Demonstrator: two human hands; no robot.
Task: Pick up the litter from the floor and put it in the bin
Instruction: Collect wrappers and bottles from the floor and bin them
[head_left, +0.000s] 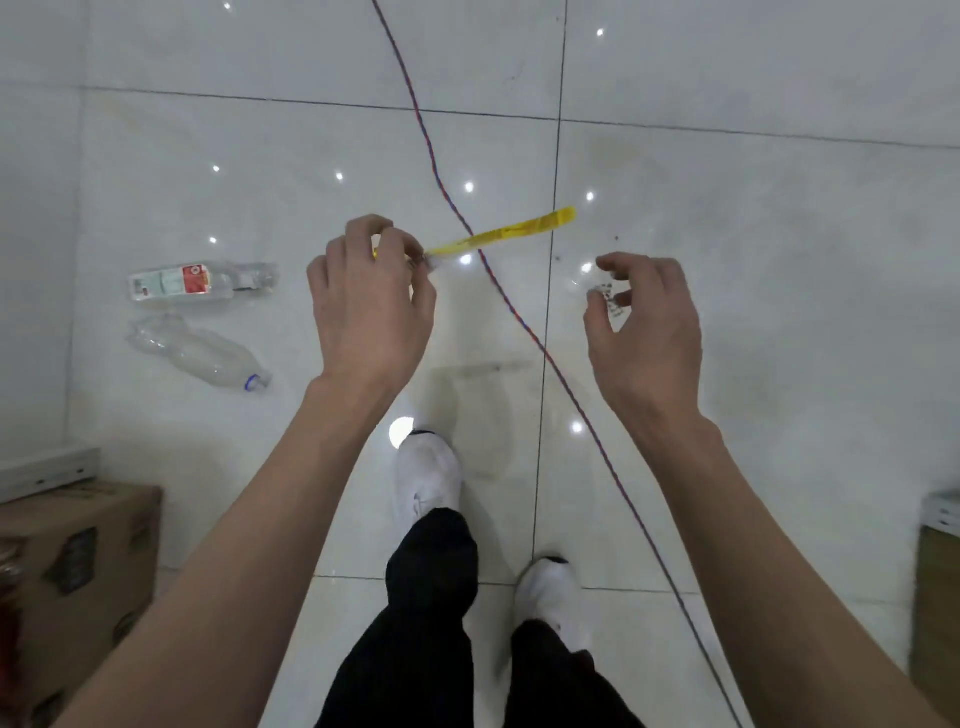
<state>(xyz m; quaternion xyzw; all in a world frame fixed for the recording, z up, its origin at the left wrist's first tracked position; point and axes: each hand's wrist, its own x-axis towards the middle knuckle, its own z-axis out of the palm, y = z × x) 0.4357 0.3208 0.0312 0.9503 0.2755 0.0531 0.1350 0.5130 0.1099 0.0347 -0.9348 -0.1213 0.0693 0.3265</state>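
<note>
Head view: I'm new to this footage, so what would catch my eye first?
The yellow strip stands out most, pinched in the left hand at mid-frame above the pale tiled floor. The right hand beside it pinches a small clear scrap, and a red-blue cord crosses between the hands. A labelled bottle and a crushed bottle lie at left.

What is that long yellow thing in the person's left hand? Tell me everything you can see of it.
The yellow strip is long, narrow and flat, like a plastic or foil wrapper, bright yellow with faint darker marks and a paler, clear-looking end. The left hand pinches that end; the rest sticks out to the right, seemingly lifted off the tiled floor. In the picture it crosses the red-and-blue cord. Nothing else visibly touches it.
</note>
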